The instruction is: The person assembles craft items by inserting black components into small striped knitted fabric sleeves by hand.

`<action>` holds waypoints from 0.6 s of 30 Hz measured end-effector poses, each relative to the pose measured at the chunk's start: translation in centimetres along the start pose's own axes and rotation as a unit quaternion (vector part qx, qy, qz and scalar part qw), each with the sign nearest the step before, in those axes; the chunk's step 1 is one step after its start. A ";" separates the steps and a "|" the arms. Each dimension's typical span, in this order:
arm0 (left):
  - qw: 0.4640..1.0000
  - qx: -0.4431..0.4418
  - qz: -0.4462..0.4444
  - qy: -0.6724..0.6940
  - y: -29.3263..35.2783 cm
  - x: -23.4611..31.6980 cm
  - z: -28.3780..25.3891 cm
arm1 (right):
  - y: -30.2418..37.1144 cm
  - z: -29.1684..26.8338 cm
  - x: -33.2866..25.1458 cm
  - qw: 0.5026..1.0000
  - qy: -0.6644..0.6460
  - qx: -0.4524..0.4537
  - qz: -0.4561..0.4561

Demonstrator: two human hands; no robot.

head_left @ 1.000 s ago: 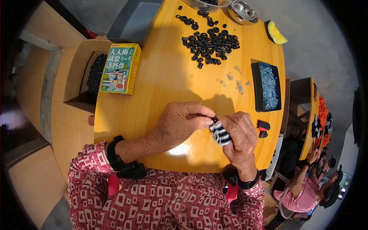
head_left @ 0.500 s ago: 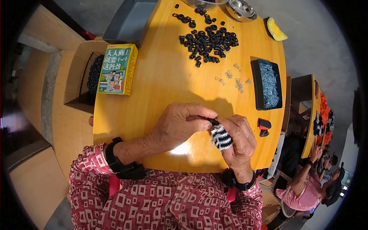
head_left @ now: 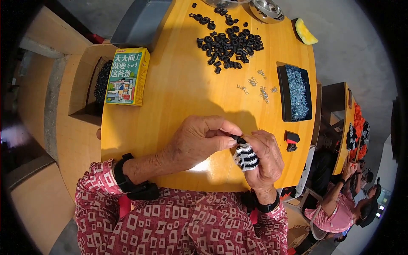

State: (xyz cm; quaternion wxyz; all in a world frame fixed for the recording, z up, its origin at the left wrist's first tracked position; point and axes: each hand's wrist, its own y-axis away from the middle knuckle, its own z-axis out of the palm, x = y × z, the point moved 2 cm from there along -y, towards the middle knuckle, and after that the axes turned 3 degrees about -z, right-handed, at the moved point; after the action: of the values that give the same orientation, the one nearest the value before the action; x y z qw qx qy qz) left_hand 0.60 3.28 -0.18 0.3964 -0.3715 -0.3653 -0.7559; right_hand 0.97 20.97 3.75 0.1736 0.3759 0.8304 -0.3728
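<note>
My left hand (head_left: 197, 138) comes in from the left, its thumb and index finger pinched on a small black plastic piece (head_left: 239, 140). From the other side my right hand (head_left: 267, 159) closes on the same piece, fingertips almost meeting those of the left. A black-and-white striped knitted cover (head_left: 246, 157) sits at my right thumb and seems to be pulled over it. Fingers partly hide the black piece. Farther off lies a loose heap of small black plastic pieces (head_left: 231, 44), with a few scattered small metal springs (head_left: 264, 94) nearer me.
A black tray (head_left: 282, 93) of springs stands at right, above a black-and-red object (head_left: 292, 140). At left are a yellow-green carton (head_left: 142, 80), a grey bin (head_left: 140, 23) and a cardboard box (head_left: 80, 91). Metal bowls (head_left: 267, 10) and a yellow melon piece (head_left: 304, 32) lie far off.
The black piece and the striped cover have tilted slightly between my fingers. Both hands stay together in nearly the same place, and the whole view has shifted a little.
</note>
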 end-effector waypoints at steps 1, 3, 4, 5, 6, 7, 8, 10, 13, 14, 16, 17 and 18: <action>1.000 -0.009 -0.008 0.024 -0.1 0.1 0.0 | 0.0 0.0 0.0 0.999 -0.022 0.009 0.035; 0.999 -0.017 -0.016 0.048 -0.1 0.3 0.2 | 0.1 0.0 -0.2 0.997 -0.038 0.025 0.057; 0.999 -0.014 -0.015 0.032 0.0 0.4 0.1 | 0.1 -0.1 -0.1 0.994 -0.055 0.042 0.080; 1.000 -0.011 -0.015 0.015 0.0 0.4 0.1 | 0.1 -0.2 -0.1 0.994 -0.057 0.040 0.085; 1.000 -0.011 -0.015 0.016 0.0 0.4 0.1 | 0.2 -0.2 -0.1 0.994 -0.057 0.040 0.086; 1.000 -0.010 -0.013 0.024 0.0 0.4 0.1 | 0.2 -0.1 -0.1 0.994 -0.058 0.037 0.087; 0.999 -0.010 -0.010 0.033 0.0 0.4 0.1 | 0.3 -0.1 -0.1 0.994 -0.058 0.034 0.087; 0.999 -0.010 -0.006 0.034 0.0 0.4 0.1 | 0.4 -0.1 0.0 0.994 -0.057 0.037 0.084; 0.999 -0.012 0.000 0.034 0.0 0.4 0.0 | 0.4 0.0 0.0 0.994 -0.060 0.041 0.081; 0.999 -0.013 0.003 0.032 0.0 0.4 0.0 | 0.4 0.0 -0.1 0.994 -0.064 0.042 0.081; 0.999 -0.015 0.002 0.033 0.0 0.3 0.0 | 0.4 0.0 -0.1 0.994 -0.057 0.043 0.077; 0.999 -0.016 0.001 0.034 0.0 0.3 0.0 | 0.4 0.1 -0.2 0.995 -0.050 0.044 0.073; 0.999 -0.015 0.001 0.035 0.0 0.2 0.0 | 0.4 0.1 -0.2 0.995 -0.051 0.044 0.073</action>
State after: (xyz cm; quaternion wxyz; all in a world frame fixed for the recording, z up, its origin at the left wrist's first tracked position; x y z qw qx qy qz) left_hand 0.54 3.21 0.05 0.4038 -0.3515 -0.3396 -0.7734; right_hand 1.40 20.98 3.57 0.2257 0.4236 0.7736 -0.4138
